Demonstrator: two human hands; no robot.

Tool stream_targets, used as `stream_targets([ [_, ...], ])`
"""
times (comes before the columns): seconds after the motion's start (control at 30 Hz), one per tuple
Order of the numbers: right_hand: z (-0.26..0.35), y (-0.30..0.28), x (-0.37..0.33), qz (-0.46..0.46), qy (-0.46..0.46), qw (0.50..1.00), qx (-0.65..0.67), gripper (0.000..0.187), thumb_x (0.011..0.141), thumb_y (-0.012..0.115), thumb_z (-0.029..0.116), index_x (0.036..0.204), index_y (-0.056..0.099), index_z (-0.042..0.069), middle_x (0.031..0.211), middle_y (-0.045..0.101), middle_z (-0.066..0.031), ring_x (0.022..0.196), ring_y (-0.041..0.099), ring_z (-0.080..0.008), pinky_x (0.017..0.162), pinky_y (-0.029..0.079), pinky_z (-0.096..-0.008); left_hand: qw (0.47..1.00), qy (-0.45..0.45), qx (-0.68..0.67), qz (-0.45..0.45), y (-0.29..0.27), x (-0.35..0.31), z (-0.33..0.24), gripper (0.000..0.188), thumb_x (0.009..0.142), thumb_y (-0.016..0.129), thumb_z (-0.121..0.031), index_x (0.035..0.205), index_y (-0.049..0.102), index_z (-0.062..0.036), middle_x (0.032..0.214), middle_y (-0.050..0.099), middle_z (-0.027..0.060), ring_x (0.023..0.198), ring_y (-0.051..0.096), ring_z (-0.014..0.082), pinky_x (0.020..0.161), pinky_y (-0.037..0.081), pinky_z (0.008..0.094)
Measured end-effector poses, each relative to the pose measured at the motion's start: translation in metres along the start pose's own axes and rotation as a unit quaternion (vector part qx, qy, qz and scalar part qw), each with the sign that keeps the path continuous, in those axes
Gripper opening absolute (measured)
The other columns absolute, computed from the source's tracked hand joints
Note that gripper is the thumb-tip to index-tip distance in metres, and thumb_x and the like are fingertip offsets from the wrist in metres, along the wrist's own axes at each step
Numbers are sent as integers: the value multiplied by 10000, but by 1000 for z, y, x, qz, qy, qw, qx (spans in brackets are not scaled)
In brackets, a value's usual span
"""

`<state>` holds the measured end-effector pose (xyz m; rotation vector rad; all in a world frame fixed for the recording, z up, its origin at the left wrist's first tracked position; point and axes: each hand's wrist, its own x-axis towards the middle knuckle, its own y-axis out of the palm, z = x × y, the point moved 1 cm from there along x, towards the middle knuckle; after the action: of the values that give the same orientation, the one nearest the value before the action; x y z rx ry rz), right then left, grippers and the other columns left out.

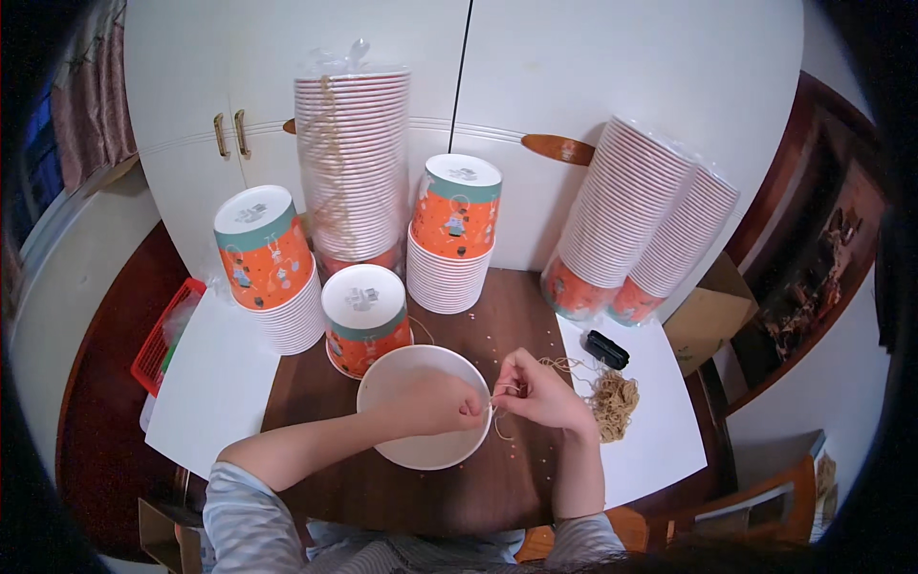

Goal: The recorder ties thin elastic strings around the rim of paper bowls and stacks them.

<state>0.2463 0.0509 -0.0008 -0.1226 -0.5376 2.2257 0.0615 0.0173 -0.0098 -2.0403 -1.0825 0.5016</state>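
Observation:
A white paper tub stands mouth up on the brown table before me. My left hand reaches across its mouth, fingers curled closed by the inside of the right rim; what they grip is hidden. Outside that rim, my right hand pinches beige twine between thumb and fingertips. The twine touches the rim between both hands, and a loose end hangs beside the tub. From my right hand the strand trails to a tangled twine heap on the right.
Behind the tub is an upturned orange-and-green tub. Further stacks of tubs stand left and centre. Tall bagged stacks rise at the back and right. A small black object lies near the twine heap. Tiny pale bits dot the table.

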Motion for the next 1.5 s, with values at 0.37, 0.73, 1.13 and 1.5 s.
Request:
stream_targets([
  [0.37, 3, -1, 1, 12, -8, 1000, -10, 270, 712, 623, -29, 862, 412, 49, 752, 524, 9, 705, 515, -50, 599, 424, -190, 990, 25, -94, -105, 6, 5, 11, 84, 720, 606, -97, 780, 624, -41, 682, 614, 62, 613, 582, 124, 572, 464, 260],
  [0.73, 2, -1, 1, 16, 7, 1000, -24, 262, 713, 627, -22, 854, 416, 43, 749, 528, 6, 704, 520, -49, 603, 431, -197, 884, -113, -453, -13, 5, 8, 5, 109, 760, 575, -56, 841, 584, 17, 745, 584, 37, 659, 544, 88, 586, 448, 219],
  [1.13, 7, 0, 0, 13, -4, 1000, -15, 222, 728, 618, -12, 839, 433, 46, 730, 536, 17, 679, 508, -40, 587, 420, -193, 912, -119, -392, 13, 11, 8, 11, 94, 767, 552, -105, 808, 598, -34, 660, 534, -11, 589, 473, 52, 521, 378, 191],
  [1.5, 9, -1, -2, 22, -39, 998, -52, 173, 730, 626, 19, 823, 483, 49, 674, 522, 26, 628, 484, -33, 545, 399, -195, 809, -182, -555, 72, 15, 5, 11, 105, 831, 538, -166, 794, 562, -71, 659, 441, -39, 579, 378, 59, 523, 323, 199],
])
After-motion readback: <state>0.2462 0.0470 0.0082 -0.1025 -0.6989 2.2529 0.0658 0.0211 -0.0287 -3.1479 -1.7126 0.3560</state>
